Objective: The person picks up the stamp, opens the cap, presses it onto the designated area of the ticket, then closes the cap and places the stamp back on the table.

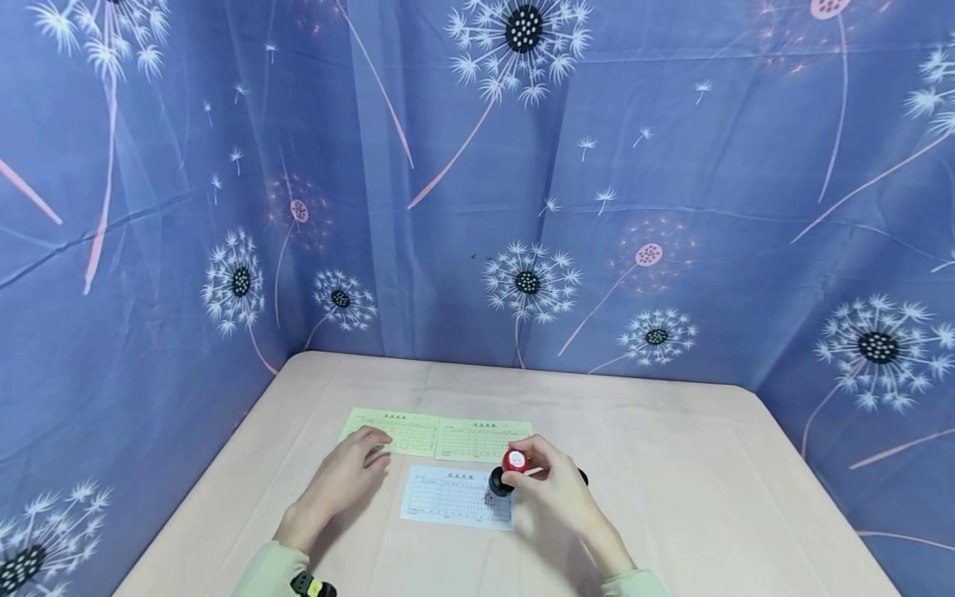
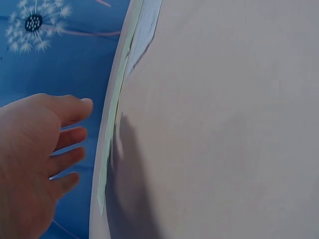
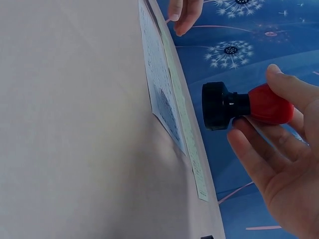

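Note:
My right hand (image 1: 555, 489) holds a stamp (image 3: 271, 104) by its red knob, thumb on one side and fingers on the other. The stamp's round black base (image 1: 500, 482) hangs above the right part of a pale blue printed slip (image 1: 440, 497). A dark patch lies on the slip below it; whether it is shadow or ink I cannot tell. My left hand (image 1: 346, 473) hovers with loosely bent fingers by the left green slip (image 1: 414, 435), holding nothing. In the left wrist view, that hand (image 2: 35, 154) shows its fingers apart.
A second green slip (image 1: 473, 439) lies beside the first, behind the blue one. A small black object (image 1: 584, 477) shows past my right hand, mostly hidden. The table (image 1: 671, 464) has a pale cover, with a blue dandelion-print curtain (image 1: 462, 249) behind it and at the left.

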`<state>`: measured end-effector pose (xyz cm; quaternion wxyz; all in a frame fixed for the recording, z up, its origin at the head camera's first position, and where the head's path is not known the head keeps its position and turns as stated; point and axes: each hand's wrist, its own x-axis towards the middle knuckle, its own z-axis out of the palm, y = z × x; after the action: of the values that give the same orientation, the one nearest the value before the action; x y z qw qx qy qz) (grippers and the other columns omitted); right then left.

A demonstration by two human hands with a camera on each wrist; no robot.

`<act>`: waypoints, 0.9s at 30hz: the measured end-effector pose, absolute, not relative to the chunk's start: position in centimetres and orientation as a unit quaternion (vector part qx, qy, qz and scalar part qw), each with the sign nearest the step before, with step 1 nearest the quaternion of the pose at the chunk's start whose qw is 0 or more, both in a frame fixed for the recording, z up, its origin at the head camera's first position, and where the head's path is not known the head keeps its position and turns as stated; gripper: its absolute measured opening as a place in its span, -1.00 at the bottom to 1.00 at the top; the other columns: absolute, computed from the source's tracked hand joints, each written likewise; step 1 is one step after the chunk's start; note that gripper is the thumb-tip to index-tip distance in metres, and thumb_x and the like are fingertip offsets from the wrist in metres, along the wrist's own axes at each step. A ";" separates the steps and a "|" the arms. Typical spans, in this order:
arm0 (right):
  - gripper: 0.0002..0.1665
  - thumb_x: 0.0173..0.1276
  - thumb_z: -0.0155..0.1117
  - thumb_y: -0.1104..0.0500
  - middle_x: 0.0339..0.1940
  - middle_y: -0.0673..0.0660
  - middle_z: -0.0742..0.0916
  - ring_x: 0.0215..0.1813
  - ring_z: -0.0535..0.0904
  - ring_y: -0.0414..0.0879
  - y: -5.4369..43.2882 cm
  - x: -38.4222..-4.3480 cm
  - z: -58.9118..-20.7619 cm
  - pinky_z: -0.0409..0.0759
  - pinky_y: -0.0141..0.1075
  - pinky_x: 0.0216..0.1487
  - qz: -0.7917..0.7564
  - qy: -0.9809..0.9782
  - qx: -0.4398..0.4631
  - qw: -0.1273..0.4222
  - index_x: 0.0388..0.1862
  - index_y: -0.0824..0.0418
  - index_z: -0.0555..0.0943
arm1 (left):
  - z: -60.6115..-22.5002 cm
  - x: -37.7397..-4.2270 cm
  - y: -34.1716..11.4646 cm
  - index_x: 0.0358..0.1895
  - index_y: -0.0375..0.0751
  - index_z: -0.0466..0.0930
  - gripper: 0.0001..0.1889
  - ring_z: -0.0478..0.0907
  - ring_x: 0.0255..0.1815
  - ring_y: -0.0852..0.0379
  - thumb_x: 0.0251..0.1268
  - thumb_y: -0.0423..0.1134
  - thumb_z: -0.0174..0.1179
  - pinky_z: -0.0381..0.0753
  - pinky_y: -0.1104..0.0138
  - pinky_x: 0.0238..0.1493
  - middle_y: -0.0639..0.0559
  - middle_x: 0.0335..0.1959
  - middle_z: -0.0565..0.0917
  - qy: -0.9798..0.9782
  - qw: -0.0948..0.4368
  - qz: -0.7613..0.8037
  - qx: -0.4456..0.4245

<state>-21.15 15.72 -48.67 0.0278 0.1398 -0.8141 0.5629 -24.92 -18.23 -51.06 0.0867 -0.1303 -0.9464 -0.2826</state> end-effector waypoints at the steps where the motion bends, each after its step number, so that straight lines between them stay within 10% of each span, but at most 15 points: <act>1: -0.48 0.16 0.53 0.17 -0.10 0.10 0.80 -0.14 0.69 -0.18 15.7 -21.1 -48.7 0.69 -0.36 -0.13 0.564 -0.813 0.139 0.027 0.10 0.20 0.60 | -51.1 -25.1 -18.5 0.11 -0.15 0.64 -0.69 0.55 0.23 -0.07 0.34 -0.21 0.28 0.55 0.02 0.28 -0.01 0.13 0.62 -0.946 0.090 -0.282 -0.129; 27: -0.50 0.18 0.52 0.14 -0.12 0.12 0.80 -0.17 0.68 -0.22 15.6 -21.0 -48.7 0.68 -0.37 -0.12 0.569 -0.811 0.137 0.021 0.09 0.20 0.61 | -52.1 -28.5 -22.6 0.32 -0.33 0.45 -0.48 0.29 0.43 -0.36 0.42 -0.11 0.19 0.29 -0.20 0.43 -0.32 0.44 0.35 -0.953 0.073 -0.276 -0.103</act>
<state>-21.02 15.62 -48.65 0.0207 0.1366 -0.8108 0.5687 -28.49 -22.59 -52.05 0.0729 -0.1028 -0.9529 -0.2760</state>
